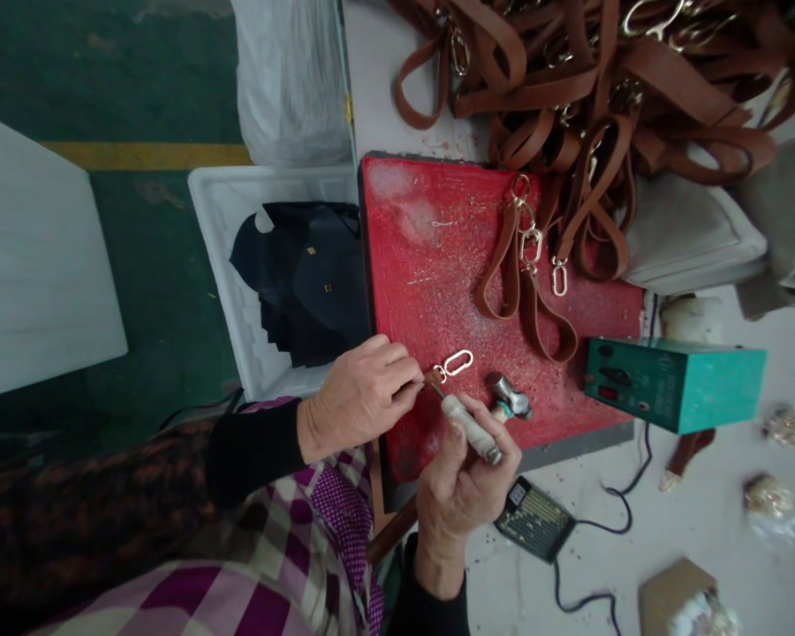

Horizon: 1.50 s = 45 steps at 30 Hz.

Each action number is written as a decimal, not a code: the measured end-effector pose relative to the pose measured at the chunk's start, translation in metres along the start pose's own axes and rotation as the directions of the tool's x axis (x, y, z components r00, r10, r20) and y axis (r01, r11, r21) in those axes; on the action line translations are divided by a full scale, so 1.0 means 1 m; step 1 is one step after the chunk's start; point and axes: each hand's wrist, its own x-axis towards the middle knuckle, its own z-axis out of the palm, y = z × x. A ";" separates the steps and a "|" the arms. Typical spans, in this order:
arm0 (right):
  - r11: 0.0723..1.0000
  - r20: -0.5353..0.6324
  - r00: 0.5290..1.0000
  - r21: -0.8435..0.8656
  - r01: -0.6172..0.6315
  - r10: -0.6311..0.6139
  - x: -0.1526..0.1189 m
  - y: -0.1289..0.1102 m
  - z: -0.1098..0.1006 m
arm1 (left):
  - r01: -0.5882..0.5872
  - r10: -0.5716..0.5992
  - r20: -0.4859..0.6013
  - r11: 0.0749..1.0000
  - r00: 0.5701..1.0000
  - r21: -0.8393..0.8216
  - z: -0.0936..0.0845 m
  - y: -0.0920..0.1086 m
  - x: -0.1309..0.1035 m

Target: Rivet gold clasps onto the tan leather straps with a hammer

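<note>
Strap (431,378), over the near left of the red mat (424,309), looks light and supple, its clasp (446,368) slicker; the strap itself seems the better hold. The left hand (366,389) pinches it; the right hand's (460,477) fingers grasp a tool (472,430).

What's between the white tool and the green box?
In the head view, a hammer lies on the red board between the tool and the box.

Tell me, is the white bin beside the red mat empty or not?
Not empty: dark pieces lie inside the white bin, though I cannot tell how deep they go.
</note>
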 end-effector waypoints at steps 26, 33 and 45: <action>0.886 0.212 0.965 -0.404 0.228 -0.151 0.016 -0.015 -0.001 | -0.190 0.143 -0.178 0.941 0.974 -0.281 0.002 0.009 0.001; 0.885 0.285 0.954 -0.416 0.210 -0.092 0.027 -0.024 -0.005 | -0.298 0.219 -0.264 0.902 0.939 -0.312 0.013 0.001 0.003; 0.823 0.118 0.924 -0.505 -0.259 0.364 0.000 0.020 -0.041 | -0.352 0.279 -0.255 0.882 0.926 -0.313 0.021 0.006 0.006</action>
